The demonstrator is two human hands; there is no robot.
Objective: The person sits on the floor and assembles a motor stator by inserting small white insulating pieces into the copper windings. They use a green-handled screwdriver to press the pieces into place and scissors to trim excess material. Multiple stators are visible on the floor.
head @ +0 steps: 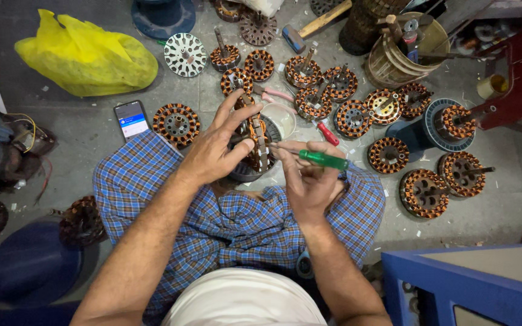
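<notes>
left hand (pixel 215 151) gripping, right hand (pixel 309 178) closed

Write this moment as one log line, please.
left hand: grips copper-wound stator | right hand: holds green-handled screwdriver, tip at stator | floor: more stators

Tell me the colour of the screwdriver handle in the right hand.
Translucent green, seen in the head view: the screwdriver is gripped by the right hand.

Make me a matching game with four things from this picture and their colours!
Things:
1. screwdriver handle in the right hand
2. bag on the floor
3. wound coil in the left hand
4. bowl behind the hands

Colours:
A. white
B. copper-orange
C. green
D. yellow

Pairs: 1-C, 2-D, 3-B, 4-A
</notes>
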